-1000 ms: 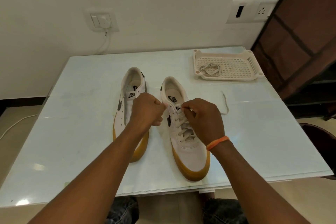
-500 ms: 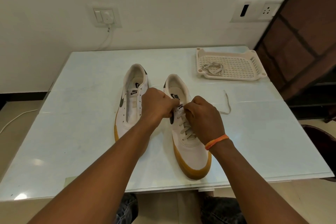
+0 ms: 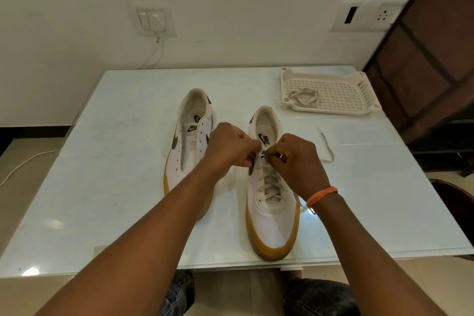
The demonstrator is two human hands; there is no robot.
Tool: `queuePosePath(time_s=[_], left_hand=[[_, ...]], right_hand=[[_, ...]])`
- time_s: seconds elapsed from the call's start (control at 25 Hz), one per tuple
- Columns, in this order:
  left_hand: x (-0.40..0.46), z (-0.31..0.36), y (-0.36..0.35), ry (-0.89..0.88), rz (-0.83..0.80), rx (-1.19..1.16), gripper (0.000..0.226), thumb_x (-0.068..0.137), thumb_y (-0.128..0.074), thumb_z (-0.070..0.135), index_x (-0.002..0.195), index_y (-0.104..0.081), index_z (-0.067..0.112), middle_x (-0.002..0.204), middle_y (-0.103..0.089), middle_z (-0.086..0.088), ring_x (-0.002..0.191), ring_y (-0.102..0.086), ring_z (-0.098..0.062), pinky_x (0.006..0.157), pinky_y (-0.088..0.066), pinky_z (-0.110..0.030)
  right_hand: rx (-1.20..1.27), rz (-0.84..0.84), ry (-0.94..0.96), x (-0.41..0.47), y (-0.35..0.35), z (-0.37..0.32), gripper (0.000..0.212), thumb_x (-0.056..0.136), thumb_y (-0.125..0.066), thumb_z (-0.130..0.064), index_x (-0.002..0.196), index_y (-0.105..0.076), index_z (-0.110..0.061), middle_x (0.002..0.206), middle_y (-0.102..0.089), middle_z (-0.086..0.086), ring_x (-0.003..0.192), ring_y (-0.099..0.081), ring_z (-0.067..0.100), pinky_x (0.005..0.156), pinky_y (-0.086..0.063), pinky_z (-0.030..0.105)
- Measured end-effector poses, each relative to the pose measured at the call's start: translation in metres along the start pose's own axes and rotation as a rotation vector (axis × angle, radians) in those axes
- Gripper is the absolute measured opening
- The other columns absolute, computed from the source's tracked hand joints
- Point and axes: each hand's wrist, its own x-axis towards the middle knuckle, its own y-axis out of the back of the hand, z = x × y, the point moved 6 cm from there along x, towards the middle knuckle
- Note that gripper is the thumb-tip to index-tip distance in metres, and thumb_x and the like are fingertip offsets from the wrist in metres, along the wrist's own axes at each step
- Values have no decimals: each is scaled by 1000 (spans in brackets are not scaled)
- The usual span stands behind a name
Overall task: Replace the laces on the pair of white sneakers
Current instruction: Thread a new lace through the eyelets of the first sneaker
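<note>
Two white sneakers with tan soles stand side by side on the pale table [image 3: 107, 187], toes toward me. The left sneaker [image 3: 191, 141] has no lace in its eyelets. The right sneaker [image 3: 272, 215] carries a cream lace [image 3: 269, 185] crossed through most of its eyelets. My left hand [image 3: 230, 145] and my right hand [image 3: 295, 159] are both curled at the top eyelets of the right sneaker, pinching the lace there. A loose end of the lace [image 3: 327, 147] trails on the table to the right of my right hand.
A cream plastic tray [image 3: 341, 92] at the back right holds another coiled lace [image 3: 305, 96]. A dark wooden door stands at the right, and a dark chair seat [image 3: 456, 202] sits beyond the table's right edge. A wall socket with a cable is behind the table.
My hands have drawn closer together over the top eyelets of the right sneaker. The camera has shifted a little, so the shoes sit further right in view.
</note>
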Motion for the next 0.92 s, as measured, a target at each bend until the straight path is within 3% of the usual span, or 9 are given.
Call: queuePosePath(time_s=[0.08,0.16,0.28,0.48,0.64,0.76,0.92], left_hand=[[1,-1,0,8,-5,-14,15,76,-79,10,78,-71,-3,71,-72,-15,63,-73,-25,64,-62,-37],[1,-2,-1,16,-14,-29,15,77,-79,10,79,-71,-2,72,-72,-15,63,-73,-25,65,-62,-38],[2,-2,-1,13,-15,-26,16,77,-79,11,80,-71,-2,72,-72,-14,63,-73,-25,65,-62,-38],[3,-2,-2,13,-18,-25,14,78,-78,10,78,-71,-3,69,-72,-15,64,-73,-28,65,-62,-38],[3,-3,-3,22,-24,-31,13,78,-78,10,77,-71,-1,68,-72,-15,62,-72,-28,62,-62,-35],[3,-3,-2,23,-27,-38,13,79,-78,10,77,-71,-1,68,-71,-15,62,-72,-28,61,-62,-34],[2,-4,-3,47,-58,-55,14,79,-79,10,82,-71,-2,73,-72,-17,65,-73,-28,60,-62,-33]], right_hand=[[-16,-45,10,0,-2,-2,7,82,-71,-6,80,-77,-10,74,-62,6,66,-58,20,61,-52,31],[-23,-83,10,0,-2,-1,7,84,-71,-8,83,-77,-10,78,-63,7,70,-60,22,66,-54,36],[-30,-114,3,-1,-4,0,9,87,-68,-10,88,-77,-10,81,-64,7,72,-57,19,69,-53,34],[31,-27,-57,-4,-4,2,7,85,-70,-8,84,-77,-10,79,-66,4,70,-54,12,69,-51,29],[125,-104,-73,-2,-3,6,4,82,-74,-7,84,-77,-9,76,-64,-1,63,-56,7,66,-51,27],[150,-123,-88,-3,-4,7,5,81,-75,-7,84,-77,-10,74,-60,-9,58,-53,-3,64,-47,17],[250,-60,-183,-5,-1,15,7,80,-76,-7,81,-76,-14,74,-62,-13,59,-58,-2,57,-46,11]])
